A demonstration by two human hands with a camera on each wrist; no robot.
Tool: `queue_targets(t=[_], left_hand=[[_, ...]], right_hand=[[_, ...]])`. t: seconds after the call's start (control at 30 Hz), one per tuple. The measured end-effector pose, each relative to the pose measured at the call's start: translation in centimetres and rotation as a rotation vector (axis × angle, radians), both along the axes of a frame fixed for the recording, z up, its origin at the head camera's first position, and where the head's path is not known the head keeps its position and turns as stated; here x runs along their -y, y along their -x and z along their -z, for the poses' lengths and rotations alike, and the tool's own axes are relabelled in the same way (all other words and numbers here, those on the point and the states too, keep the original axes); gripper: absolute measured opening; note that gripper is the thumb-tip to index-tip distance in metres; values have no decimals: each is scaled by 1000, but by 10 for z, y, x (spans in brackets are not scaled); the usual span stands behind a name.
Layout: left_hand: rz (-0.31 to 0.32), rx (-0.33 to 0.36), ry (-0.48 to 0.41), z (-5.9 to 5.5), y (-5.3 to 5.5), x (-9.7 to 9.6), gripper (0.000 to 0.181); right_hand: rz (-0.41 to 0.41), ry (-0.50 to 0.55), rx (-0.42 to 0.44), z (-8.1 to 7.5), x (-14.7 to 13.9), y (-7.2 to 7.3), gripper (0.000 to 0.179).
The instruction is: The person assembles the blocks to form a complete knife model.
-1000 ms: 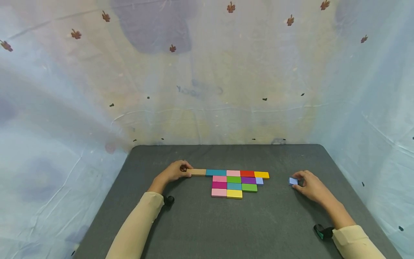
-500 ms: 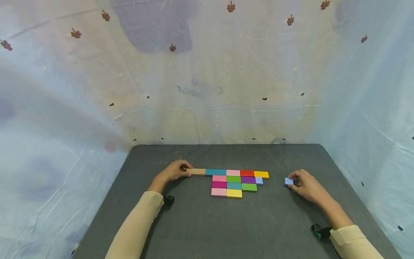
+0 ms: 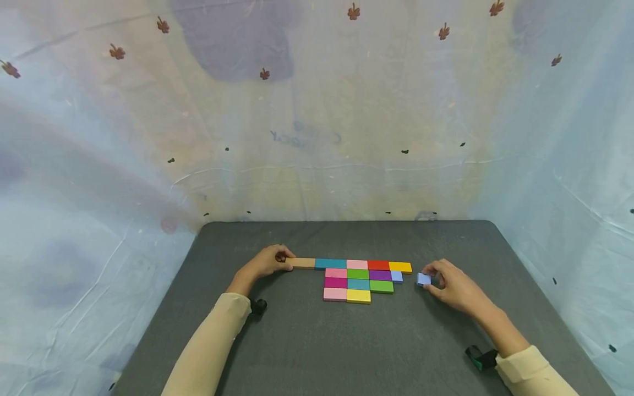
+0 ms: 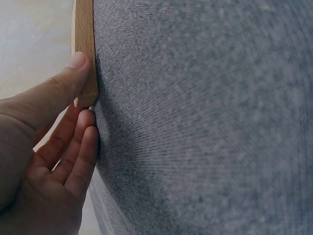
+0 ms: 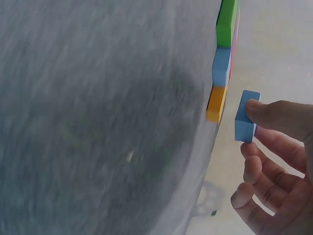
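My left hand (image 3: pixel 267 260) pinches the left end of a plain wooden block (image 3: pixel 303 263), thumb on its near side in the left wrist view. That block lies in the back row, touching a teal block (image 3: pixel 331 264). My right hand (image 3: pixel 454 285) pinches a small light-blue block (image 3: pixel 423 279) between thumb and fingers; in the right wrist view the small block (image 5: pixel 247 116) is held above the table. Just left of it are the yellow-orange block (image 3: pixel 400 268) ending the back row and another light-blue block (image 3: pixel 397 277) ending the second row.
Flat coloured blocks lie edge to edge in rows, among them a purple block (image 3: pixel 380 275), a green block (image 3: pixel 382 287) and a front yellow block (image 3: pixel 359 296). The dark grey table (image 3: pixel 317 352) backs onto a hanging patterned sheet (image 3: pixel 317 181).
My right hand has moved left with the light-blue block, bringing it close to the right end of the rows. My left hand and the laid blocks have stayed where they were.
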State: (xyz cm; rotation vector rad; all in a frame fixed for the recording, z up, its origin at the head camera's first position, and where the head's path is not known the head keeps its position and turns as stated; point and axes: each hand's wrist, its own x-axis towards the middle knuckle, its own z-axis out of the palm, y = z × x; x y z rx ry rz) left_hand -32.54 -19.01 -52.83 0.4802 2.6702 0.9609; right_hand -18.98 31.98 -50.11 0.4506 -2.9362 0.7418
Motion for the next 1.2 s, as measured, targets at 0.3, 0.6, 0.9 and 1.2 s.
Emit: queue_targets(t=[0.3, 0.6, 0.9, 1.2], left_hand=[[-1, -1, -2, 3, 1, 1, 25], [-9, 5, 3, 3, 1, 1, 25], [-3, 11, -4, 3, 1, 1, 26], [-9, 13, -16, 2, 1, 1, 25]], right_hand=[[-57, 10, -1, -2, 26, -3, 30], [-125, 21, 24, 0, 48, -3, 31], [-174, -25, 56, 6, 72, -1, 29], [-206, -73, 69, 11, 91, 1, 29]])
